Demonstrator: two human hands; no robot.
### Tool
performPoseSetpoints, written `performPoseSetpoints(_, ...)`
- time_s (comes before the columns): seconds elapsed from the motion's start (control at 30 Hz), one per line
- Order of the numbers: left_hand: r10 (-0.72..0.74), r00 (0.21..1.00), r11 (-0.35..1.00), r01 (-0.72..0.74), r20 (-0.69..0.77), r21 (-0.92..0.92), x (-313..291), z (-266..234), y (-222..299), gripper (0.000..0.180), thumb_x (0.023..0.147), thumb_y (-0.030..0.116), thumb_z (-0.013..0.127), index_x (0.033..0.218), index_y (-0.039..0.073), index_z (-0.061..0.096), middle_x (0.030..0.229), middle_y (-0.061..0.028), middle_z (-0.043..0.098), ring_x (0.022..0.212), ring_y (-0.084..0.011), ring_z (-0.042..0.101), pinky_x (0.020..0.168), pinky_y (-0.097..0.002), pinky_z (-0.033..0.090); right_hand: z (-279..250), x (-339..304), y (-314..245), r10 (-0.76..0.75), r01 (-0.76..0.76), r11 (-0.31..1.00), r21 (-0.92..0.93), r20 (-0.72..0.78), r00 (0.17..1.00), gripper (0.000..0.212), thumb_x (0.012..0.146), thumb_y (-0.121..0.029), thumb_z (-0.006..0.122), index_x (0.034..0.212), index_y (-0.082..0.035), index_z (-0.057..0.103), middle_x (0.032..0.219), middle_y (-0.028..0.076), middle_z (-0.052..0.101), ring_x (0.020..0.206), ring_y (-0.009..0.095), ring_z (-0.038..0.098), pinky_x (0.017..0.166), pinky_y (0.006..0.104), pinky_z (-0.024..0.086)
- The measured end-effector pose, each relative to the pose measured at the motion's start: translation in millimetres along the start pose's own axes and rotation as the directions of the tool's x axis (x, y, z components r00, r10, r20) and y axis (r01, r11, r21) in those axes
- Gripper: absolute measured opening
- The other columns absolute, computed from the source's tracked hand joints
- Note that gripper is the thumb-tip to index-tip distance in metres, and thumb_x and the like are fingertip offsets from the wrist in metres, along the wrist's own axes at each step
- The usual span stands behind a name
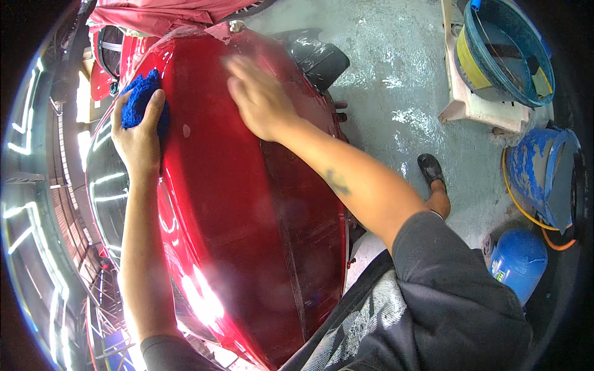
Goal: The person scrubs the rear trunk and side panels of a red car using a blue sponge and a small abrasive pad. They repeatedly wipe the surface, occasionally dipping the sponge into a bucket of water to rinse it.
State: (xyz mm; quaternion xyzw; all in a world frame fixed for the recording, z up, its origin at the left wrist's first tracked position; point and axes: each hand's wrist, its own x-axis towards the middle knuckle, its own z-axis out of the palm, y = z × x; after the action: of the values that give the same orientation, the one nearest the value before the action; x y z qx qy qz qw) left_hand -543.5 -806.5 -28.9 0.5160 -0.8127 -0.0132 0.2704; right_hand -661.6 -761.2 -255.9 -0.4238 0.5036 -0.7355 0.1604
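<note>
Nearest the camera is the dark shirt (458,290) of the person at work, who leans over a red car panel (235,216); the panel runs from below the chest to the top of the view. The right hand (260,102), blurred, is spread nearly flat over the panel's far part, fingers extended, with nothing seen in it; contact cannot be confirmed. The left hand (137,136) is partly curled around a blue cloth (141,102), thumb on one side, at the panel's left edge; the step in hand is judged to be wiping and checking by feel; a next pass would call for a flat palm and light, even pressure.

The surface is glossy, with a pale spot (187,131) near the cloth; the floor (383,68) appears wet; at right stand a bucket (473,65) and a blue tank (520,256).
</note>
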Motion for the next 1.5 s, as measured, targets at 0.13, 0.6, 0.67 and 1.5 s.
performPoseSetpoints(0.13, 0.017, 0.999, 1.000, -0.016, -0.044, 0.023, 3.6, 1.3, 10.3, 0.065, 0.087, 0.042, 0.096, 0.130, 0.000, 0.074, 0.119, -0.0124, 0.076, 0.105, -0.0200, 0.070, 0.097, -0.0343, 0.057, -42.7, -163.0, 111.6, 0.480, -0.479, 0.857, -0.191, -0.043, 0.876, 0.052, 0.116, -0.029, 0.045, 0.149, 0.009, 0.056, 0.160, 0.033, 0.055, 0.150, 0.046, 0.052, 0.125, 0.0540, 0.041)
performPoseSetpoints(0.6, 0.084, 0.995, 0.996, -0.084, -0.044, 0.010, 9.9, 9.1, -8.8, 0.066, 0.087, 0.048, 0.095, 0.127, -0.001, 0.075, 0.116, -0.0147, 0.075, 0.103, -0.0211, 0.069, 0.099, -0.0349, 0.054, -81.8, -256.0, 115.3, 0.617, -0.592, 0.786, -0.179, 0.165, 0.770, 0.063, 0.122, -0.036, 0.029, 0.170, 0.006, 0.033, 0.176, 0.029, 0.037, 0.164, 0.044, 0.035, 0.136, 0.0541, 0.020)
performPoseSetpoints(0.67, 0.108, 0.993, 0.993, -0.107, -0.040, 0.048, 4.3, 3.3, -13.2, 0.065, 0.088, 0.047, 0.094, 0.129, 0.000, 0.075, 0.116, -0.0142, 0.075, 0.103, -0.0208, 0.069, 0.100, -0.0344, 0.054, -72.8, -268.3, 86.3, 0.612, -0.549, 0.776, -0.311, 0.160, 0.774, 0.065, 0.123, -0.037, 0.027, 0.172, 0.006, 0.029, 0.177, 0.029, 0.034, 0.166, 0.043, 0.030, 0.138, 0.0537, 0.016)
performPoseSetpoints(1.5, 0.051, 0.999, 0.998, -0.051, 0.017, -0.024, 11.4, -5.9, -5.7, 0.062, 0.085, 0.040, 0.096, 0.129, 0.002, 0.075, 0.118, -0.0121, 0.076, 0.106, -0.0205, 0.070, 0.099, -0.0352, 0.056, -22.3, -71.9, 6.3, 0.183, -0.176, 0.982, -0.067, 0.113, 0.977, 0.060, 0.120, -0.034, 0.040, 0.164, 0.007, 0.041, 0.170, 0.035, 0.041, 0.160, 0.050, 0.038, 0.134, 0.0564, 0.026)
